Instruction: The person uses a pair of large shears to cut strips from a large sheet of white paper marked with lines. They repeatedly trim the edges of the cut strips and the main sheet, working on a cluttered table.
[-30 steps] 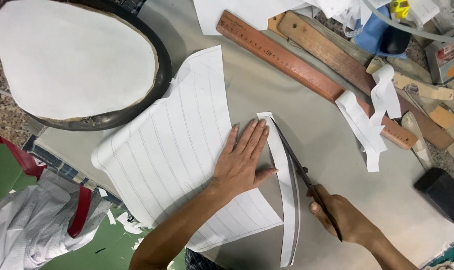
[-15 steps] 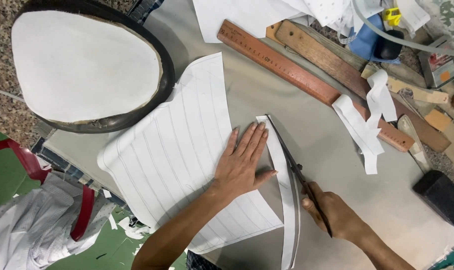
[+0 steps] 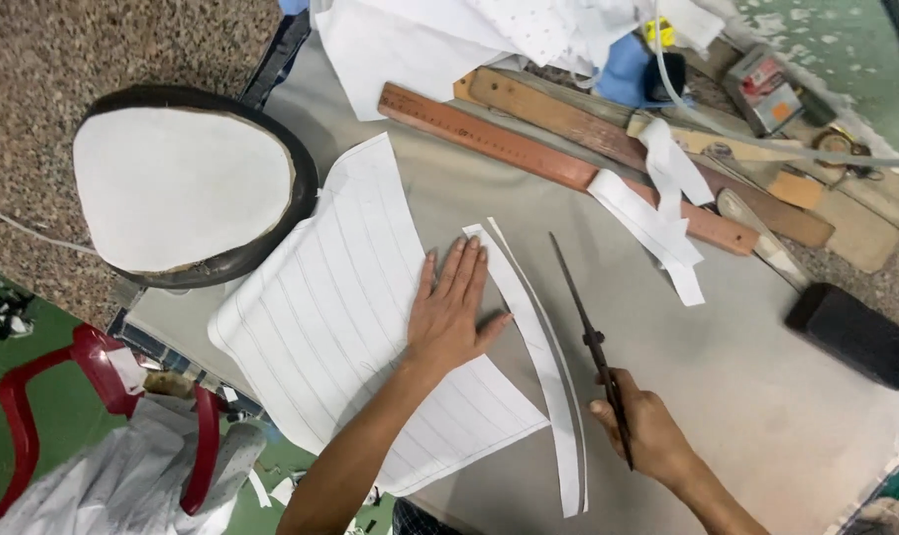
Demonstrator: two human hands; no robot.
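White striped fabric [image 3: 340, 327] is lying flat on the grey work surface [image 3: 766, 416]; all positions are given relative to this piece. The left hand [image 3: 451, 315] is pressing down on its right edge, palm flat and fingers spread. Just right of that edge, a long curved white strip [image 3: 540, 367] is lying apart from the piece. Further right, the right hand [image 3: 645, 428] is gripping the handles of dark scissors [image 3: 590, 342], blades closed and pointing away from the person. Above, a wooden ruler [image 3: 528, 157] is lying diagonally; upper left, a white oval panel [image 3: 177, 188] is resting.
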